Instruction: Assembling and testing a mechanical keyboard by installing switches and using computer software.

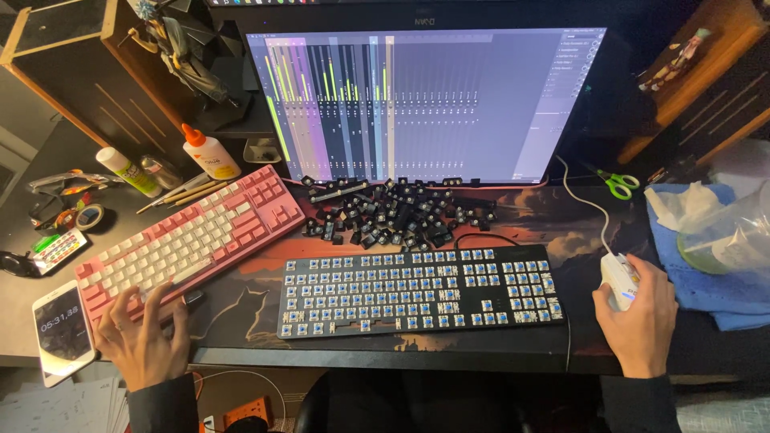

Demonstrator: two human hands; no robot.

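Observation:
My left hand (143,337) rests with spread fingers on the near end of a pink and white keyboard (192,236), which lies at a slant on the left. My right hand (639,317) grips a white wired mouse (619,277) on the right. Between them sits a black keyboard (417,290) stripped of its caps, blue switches showing. A heap of black keycaps (397,216) lies just behind it, below the monitor (425,104) with a dark editing window.
A white phone (62,330) lies left of my left hand. Glue bottle (210,152), tape roll (88,216) and small calculator (54,250) crowd the far left. Green scissors (619,184), a blue cloth (726,297) and a clear plastic tub (726,236) sit right. Wooden speakers flank the monitor.

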